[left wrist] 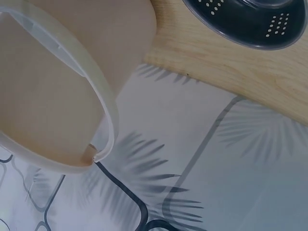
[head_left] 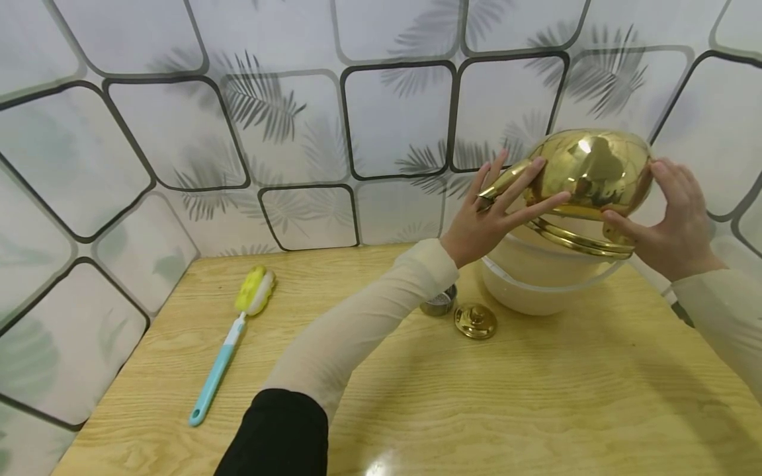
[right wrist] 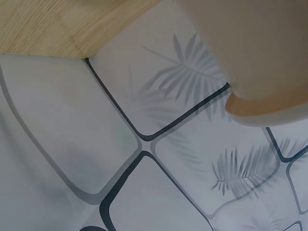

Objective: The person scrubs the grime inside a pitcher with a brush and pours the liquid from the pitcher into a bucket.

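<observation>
A shiny gold teapot (head_left: 589, 168) is tipped over above a cream bucket (head_left: 532, 301), its rounded base upward and a curved gold band (head_left: 586, 243) below. My left hand (head_left: 485, 221) lies against the spout side, its visible fingers straight and spread over the spout (head_left: 506, 182) and body. At the far side my right hand (head_left: 678, 221) grips the pot between thumb and fingers. Both wrist views show the bucket's rim (left wrist: 111, 108) and wall (right wrist: 255, 48), with neither hand visible there. Just left of the bucket, the small gold lid (head_left: 475, 321) lies knob up.
A perforated metal strainer (head_left: 439, 303) sits beside the lid, partly behind my left sleeve, and shows up close in the left wrist view. A sponge-headed brush (head_left: 223, 360) with a blue handle lies at the left of the wooden table (head_left: 452, 403). A patterned wall (head_left: 309, 132) closes the back.
</observation>
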### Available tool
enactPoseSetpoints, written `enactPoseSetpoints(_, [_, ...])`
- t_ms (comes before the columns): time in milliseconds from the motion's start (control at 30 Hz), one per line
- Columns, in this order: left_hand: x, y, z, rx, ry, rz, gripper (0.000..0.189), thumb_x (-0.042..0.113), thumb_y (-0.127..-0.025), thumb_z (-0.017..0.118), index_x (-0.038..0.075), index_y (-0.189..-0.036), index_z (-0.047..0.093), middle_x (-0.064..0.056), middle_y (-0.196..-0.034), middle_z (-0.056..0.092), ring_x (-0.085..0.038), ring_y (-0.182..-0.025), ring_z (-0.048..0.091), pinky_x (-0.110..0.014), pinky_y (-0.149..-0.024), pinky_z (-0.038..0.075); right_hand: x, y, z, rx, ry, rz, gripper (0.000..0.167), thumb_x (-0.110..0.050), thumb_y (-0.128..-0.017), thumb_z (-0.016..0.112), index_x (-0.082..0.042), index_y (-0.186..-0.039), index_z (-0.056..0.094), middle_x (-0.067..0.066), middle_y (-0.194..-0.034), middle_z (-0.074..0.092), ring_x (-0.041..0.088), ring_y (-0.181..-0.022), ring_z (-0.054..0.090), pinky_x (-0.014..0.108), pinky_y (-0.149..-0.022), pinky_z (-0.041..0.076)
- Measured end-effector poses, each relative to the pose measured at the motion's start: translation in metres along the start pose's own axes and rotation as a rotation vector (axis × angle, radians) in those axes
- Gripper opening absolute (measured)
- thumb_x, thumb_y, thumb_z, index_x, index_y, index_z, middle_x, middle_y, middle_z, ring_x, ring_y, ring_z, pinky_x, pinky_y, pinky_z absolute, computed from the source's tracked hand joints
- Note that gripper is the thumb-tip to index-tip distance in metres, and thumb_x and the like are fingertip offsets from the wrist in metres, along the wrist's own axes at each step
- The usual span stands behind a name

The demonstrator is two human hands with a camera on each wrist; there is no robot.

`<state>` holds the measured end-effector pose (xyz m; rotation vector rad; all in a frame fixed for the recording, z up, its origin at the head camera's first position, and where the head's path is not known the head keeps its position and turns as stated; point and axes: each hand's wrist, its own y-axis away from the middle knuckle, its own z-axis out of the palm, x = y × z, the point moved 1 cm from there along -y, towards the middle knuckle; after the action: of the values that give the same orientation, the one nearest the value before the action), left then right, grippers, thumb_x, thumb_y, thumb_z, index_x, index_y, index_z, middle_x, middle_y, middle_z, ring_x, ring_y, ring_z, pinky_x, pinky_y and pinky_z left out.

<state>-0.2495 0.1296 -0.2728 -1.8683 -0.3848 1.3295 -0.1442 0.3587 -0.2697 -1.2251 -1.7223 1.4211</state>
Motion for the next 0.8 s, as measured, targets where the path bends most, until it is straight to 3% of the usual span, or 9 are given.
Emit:
enactPoseSetpoints(67, [-0.001,-0.001,-0.001,0.005,-0.004,0.003,0.096,-0.019,-0.076,0.040,0.051,-0.140,0.026,-0.001,-0.149,0.038,-0.025,-0.139,0.034,-0.055,-0.113,0.022,-0.002,0.001,0.003,0.075,-0.005,-0.051,0.087,-0.073,-0.077,0.051,0.004,-0.118,0.049,0.031,-0.112,0.054,0.035,-0.114,0.051,0.036,-0.110,0.033])
enactPoseSetpoints(200, [-0.002,-0.002,-0.001,0.022,-0.042,0.005,0.097,-0.018,-0.077,0.043,0.052,-0.140,0.025,0.001,-0.148,0.038,-0.025,-0.140,0.034,-0.056,-0.114,0.019,-0.006,0.002,0.006,0.138,-0.016,-0.091,0.079,-0.069,-0.080,0.052,0.000,-0.119,0.046,0.027,-0.115,0.054,0.025,-0.122,0.050,0.040,-0.113,0.029])
enactPoseSetpoints(433, [-0.002,-0.003,-0.001,0.050,-0.086,0.000,0.098,-0.018,-0.077,0.048,0.053,-0.140,0.023,0.002,-0.147,0.039,-0.026,-0.141,0.031,-0.059,-0.114,0.012,-0.004,-0.002,0.002,0.049,-0.012,-0.014,0.092,-0.075,-0.075,0.051,0.008,-0.114,0.049,0.033,-0.109,0.053,0.031,-0.119,0.048,0.039,-0.113,0.026])
enactPoseSetpoints(500, [-0.003,-0.004,-0.001,0.059,-0.097,0.000,0.098,-0.018,-0.077,0.049,0.053,-0.141,0.023,0.002,-0.147,0.039,-0.024,-0.141,0.031,-0.059,-0.115,0.011,-0.004,-0.005,0.000,0.023,-0.018,0.017,0.096,-0.077,-0.073,0.052,0.011,-0.109,0.050,0.026,-0.102,0.057,0.035,-0.113,0.048,0.038,-0.113,0.026])
enactPoseSetpoints(567, [-0.003,-0.005,0.000,0.065,-0.112,-0.002,0.099,-0.017,-0.077,0.049,0.053,-0.141,0.022,0.003,-0.147,0.039,-0.026,-0.141,0.031,-0.060,-0.114,0.010,-0.005,-0.009,-0.002,-0.007,-0.022,0.057,0.102,-0.080,-0.069,0.053,0.015,-0.104,0.051,0.004,-0.099,0.059,0.037,-0.106,0.047,0.036,-0.112,0.025])
enactPoseSetpoints(667, [-0.004,-0.006,0.000,0.080,-0.133,-0.005,0.100,-0.016,-0.076,0.050,0.053,-0.141,0.021,0.003,-0.147,0.039,-0.034,-0.140,0.030,-0.059,-0.114,0.012,-0.005,-0.011,-0.003,-0.014,-0.031,0.079,0.104,-0.081,-0.067,0.054,0.017,-0.100,0.051,-0.025,-0.104,0.047,0.033,-0.103,0.046,0.036,-0.112,0.024])
enactPoseSetpoints(733, [-0.004,-0.006,0.000,0.092,-0.139,-0.006,0.100,-0.016,-0.075,0.051,0.054,-0.141,0.021,0.003,-0.147,0.039,-0.040,-0.138,0.031,-0.058,-0.114,0.015,-0.007,-0.011,-0.002,0.005,-0.036,0.073,0.103,-0.081,-0.068,0.054,0.016,-0.102,0.051,-0.019,-0.103,0.053,0.030,-0.107,0.046,0.037,-0.113,0.023])
enactPoseSetpoints(800, [-0.004,-0.007,-0.001,0.102,-0.140,-0.006,0.099,-0.015,-0.076,0.051,0.054,-0.140,0.022,0.003,-0.146,0.040,-0.042,-0.137,0.032,-0.056,-0.113,0.019,-0.008,-0.010,-0.001,0.034,-0.041,0.058,0.101,-0.080,-0.069,0.054,0.014,-0.106,0.050,0.003,-0.104,0.060,0.025,-0.113,0.047,0.040,-0.113,0.023])
